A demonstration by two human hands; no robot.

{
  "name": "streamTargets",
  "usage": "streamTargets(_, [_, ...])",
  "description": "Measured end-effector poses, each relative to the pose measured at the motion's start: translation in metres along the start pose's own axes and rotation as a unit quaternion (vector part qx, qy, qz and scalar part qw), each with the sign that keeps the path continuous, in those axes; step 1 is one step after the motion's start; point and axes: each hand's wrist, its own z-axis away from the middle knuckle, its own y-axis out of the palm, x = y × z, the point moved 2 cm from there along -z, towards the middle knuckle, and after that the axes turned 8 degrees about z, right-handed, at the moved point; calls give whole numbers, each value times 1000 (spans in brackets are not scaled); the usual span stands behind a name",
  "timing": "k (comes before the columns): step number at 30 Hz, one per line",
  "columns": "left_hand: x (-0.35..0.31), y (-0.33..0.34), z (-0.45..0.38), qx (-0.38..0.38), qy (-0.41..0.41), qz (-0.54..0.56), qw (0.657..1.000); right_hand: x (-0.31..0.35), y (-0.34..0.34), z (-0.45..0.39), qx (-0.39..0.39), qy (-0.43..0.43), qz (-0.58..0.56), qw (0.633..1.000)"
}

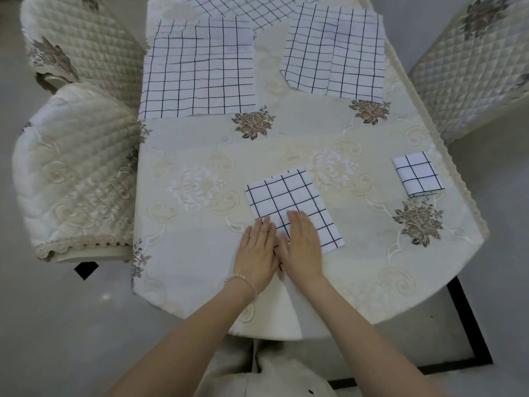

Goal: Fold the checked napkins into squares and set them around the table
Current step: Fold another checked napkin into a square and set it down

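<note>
Both hands lay flat, fingers straight, the left hand [257,250] and right hand [302,247] pressing the near corner of the half-folded white black-checked cloth napkin [289,202], probably to set a crease. A finished small checked square [417,174] sat near the table's right edge.

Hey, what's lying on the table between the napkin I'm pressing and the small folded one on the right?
Nothing: in the head view only bare embroidered tablecloth lies between the pressed napkin and the small folded napkin.
</note>
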Motion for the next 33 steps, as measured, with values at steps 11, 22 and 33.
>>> streamTargets(11, [1,9,-11,83,12,-116,990,-78,10,-20,117,-68,138,981])
streamTargets(22, [3,8,-66,69,142,-49,986,-83,4,-22,113,-75,142,980])
streamTargets(33, [57,-14,-81,5,-1,-16,1000,-83,2,-23,118,-77,133,981])
